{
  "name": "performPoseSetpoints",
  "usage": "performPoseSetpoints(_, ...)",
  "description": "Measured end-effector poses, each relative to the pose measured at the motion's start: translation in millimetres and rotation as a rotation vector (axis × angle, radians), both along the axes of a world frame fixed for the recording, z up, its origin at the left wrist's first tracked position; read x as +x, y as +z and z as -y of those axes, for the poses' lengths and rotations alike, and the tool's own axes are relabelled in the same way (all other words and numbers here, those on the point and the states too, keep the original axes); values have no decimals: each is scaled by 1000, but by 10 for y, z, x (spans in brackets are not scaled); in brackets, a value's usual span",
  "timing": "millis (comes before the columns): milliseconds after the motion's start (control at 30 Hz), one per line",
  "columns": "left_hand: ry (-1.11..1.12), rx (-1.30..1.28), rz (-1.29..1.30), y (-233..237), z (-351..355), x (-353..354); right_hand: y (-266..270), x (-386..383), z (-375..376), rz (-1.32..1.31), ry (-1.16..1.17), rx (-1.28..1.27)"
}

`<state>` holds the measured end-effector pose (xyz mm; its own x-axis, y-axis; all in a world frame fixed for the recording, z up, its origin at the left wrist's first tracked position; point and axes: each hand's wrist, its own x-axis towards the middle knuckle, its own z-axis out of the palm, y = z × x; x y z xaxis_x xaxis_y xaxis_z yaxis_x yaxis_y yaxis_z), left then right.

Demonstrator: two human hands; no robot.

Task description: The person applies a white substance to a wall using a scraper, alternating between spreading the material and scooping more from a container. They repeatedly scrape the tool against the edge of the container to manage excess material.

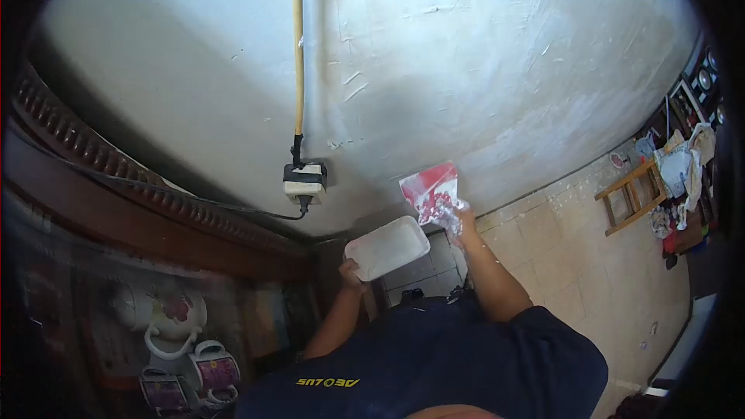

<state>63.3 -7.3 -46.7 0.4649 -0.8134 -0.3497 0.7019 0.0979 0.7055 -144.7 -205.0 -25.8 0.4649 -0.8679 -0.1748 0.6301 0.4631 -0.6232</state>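
My left hand [353, 273] grips the near left corner of a shallow white rectangular tray [388, 248], held tilted in front of my body. In my right hand [464, 226] is a red putty scraper [431, 186], smeared with white putty on its blade and handle. White putty also coats the fingers of that hand. The scraper's broad edge points up toward the wall [434, 93], close to its lower part. Patches and raised streaks of white filler show on the wall's surface.
A socket box [305, 180] with a plugged-in cable hangs on the wall below a yellowish conduit [298, 54]. Dark wooden furniture with mugs [216, 371] stands at left. A wooden stool [632, 195] and hanging cloths [679, 171] are at right, beyond the tiled floor [543, 256].
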Motion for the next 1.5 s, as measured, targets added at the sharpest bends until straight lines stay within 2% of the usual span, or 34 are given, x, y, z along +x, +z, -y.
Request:
performPoseSetpoints(67, -40, -81, -65, -125, 37, 47, 637, 57, 231, -99, -42, -97)
performPoseSetpoints(133, -76, -154, -134, -148, 48, 38, 1735, 241, 350, -234, -119, -258)
performPoseSetpoints(167, -91, -160, -120, -116, 66, 29, 1994, 341, 456, 207, -181, -383)
performPoseSetpoints(200, -106, -164, -104, -95, 63, 21, 2429, 482, 520, 163, -265, -573)
performPoseSetpoints(233, -103, -159, -106, -134, 46, 26, 2968, 517, 406, -41, -250, -600)
performPoseSetpoints(300, -98, -129, -97, -273, 62, 82, 3315, 705, 474, 250, -265, -635)
performPoseSetpoints(367, -111, -127, -117, -340, 51, 123, 3328, 872, 533, 159, -196, -571)
performPoseSetpoints(433, -119, -121, -142, -381, 14, 139, 2879, 983, 574, 139, -142, -542)
performPoseSetpoints(467, -128, -105, -169, -375, -2, 141, 2292, 1060, 731, -93, -216, -523)
performPoseSetpoints(533, -122, -84, -199, -321, -26, 99, 1382, 1002, 601, -306, -149, -400)
performPoseSetpoints(567, -107, -65, -156, -266, -26, 70, 653, 951, 514, -365, -249, -361)
performPoseSetpoints(600, -93, -47, -114, -240, -30, 64, 462, 843, 240, -400, -234, -233)
performPoseSetpoints(633, -81, -42, -114, -327, -62, 92, -297, 709, 236, -416, -115, -190)
performPoseSetpoints(700, -97, -50, -123, -597, -149, 144, -605, 454, -71, -449, -68, 16)
performPoseSetpoints(733, -86, -35, -125, -531, -177, 114, -565, 434, -111, -448, -66, 16)
performPoseSetpoints(800, -74, -12, -107, -782, -221, 181, -231, 339, -198, -276, -112, -30)
performPoseSetpoints(867, -65, -4, -88, -792, -166, 180, 979, 373, -177, -351, -108, -77)
performPoseSetpoints(900, -81, -71, -37, -651, -125, 125, 1010, 408, 7, -46, -166, -224)
performPoseSetpoints(933, -96, -136, 14, -538, -89, 79, 1654, 451, 135, -304, -107, -261)
performPoseSetpoints(967, -101, -143, 17, -487, -58, 58, 1983, 489, 231, 150, -185, -377)
performPoseSetpoints(1000, -100, -122, -42, -446, -36, 38, 2477, 537, 227, 285, -212, -533)
performPoseSetpoints(1033, -100, -95, -101, -423, -36, 24, 2940, 560, 285, 60, -196, -568)
performPoseSetpoints(1067, -108, -89, -99, -464, -36, 38, 3232, 619, 337, 69, -210, -622)
performPoseSetpoints(1133, -132, 13, -102, -619, -30, 97, 3413, 754, 440, 98, -212, -651)
performPoseSetpoints(1200, -120, -56, -77, -636, -25, 90, 3143, 845, 585, 135, -163, -560)
performPoseSetpoints(1267, -104, -129, -57, -641, -52, 77, 2369, 861, 660, -4, -202, -427)
performPoseSetpoints(1300, -120, -124, -87, -627, -60, 68, 1800, 890, 675, -103, -280, -313)
performPoseSetpoints(1333, -133, -121, -118, -603, -63, 58, 1455, 823, 532, -201, -147, -314)
performPoseSetpoints(1367, -130, -119, -120, -556, -102, 38, 1209, 717, 339, -402, -121, -243)
performPoseSetpoints(1400, -124, -91, -120, -503, -156, 3, 669, 661, 274, -467, -108, -184)
performPoseSetpoints(1467, -115, -69, -122, -496, -180, -16, 32, 559, 86, -157, -56, -3)
performPoseSetpoints(1500, -126, -30, -83, -539, -219, -7, 47, 463, -36, -291, -12, 38)
